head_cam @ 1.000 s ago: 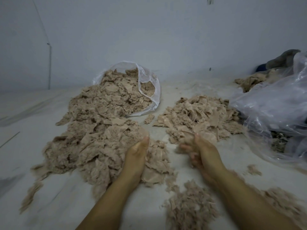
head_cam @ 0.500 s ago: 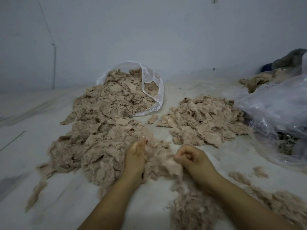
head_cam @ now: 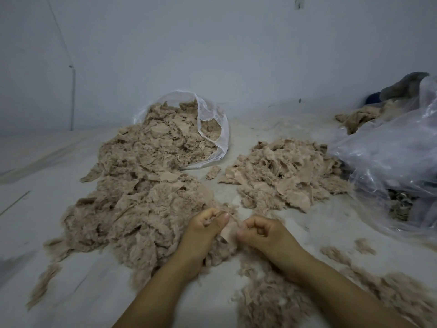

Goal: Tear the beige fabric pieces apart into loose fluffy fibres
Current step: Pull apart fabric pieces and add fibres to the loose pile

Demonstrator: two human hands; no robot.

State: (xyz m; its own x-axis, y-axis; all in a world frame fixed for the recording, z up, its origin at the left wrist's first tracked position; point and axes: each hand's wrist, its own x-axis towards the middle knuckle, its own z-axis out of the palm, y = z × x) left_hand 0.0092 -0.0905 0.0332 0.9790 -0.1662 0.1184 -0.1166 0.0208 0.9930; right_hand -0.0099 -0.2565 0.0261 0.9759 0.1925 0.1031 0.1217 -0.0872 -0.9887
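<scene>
1. two hands are meeting low in the middle of the view, over a pale floor; the left hand is sitting at about 6 o'clock, the right hand just beside it toward 5 o'clock.
2. both are pinching one beige fabric piece between them, fingers curled and thumbs pressing on the cloth; the piece is showing in the small gap between the fists.
3. a large heap of fabric is lying from 9 o'clock toward the centre, touching the left hand's outer side.
4. at 12 o'clock this heap is spilling out of a clear plastic bag lying on its side.
5. a smaller pile is sitting at about 2 o'clock, apart from the large heap.
6. loose fluffy fibres are lying at 5 o'clock under the right forearm, trailing toward 4 o'clock.
7. a crumpled clear plastic sheet is bunching at 3 o'clock, near a grey cloth by the wall.
</scene>
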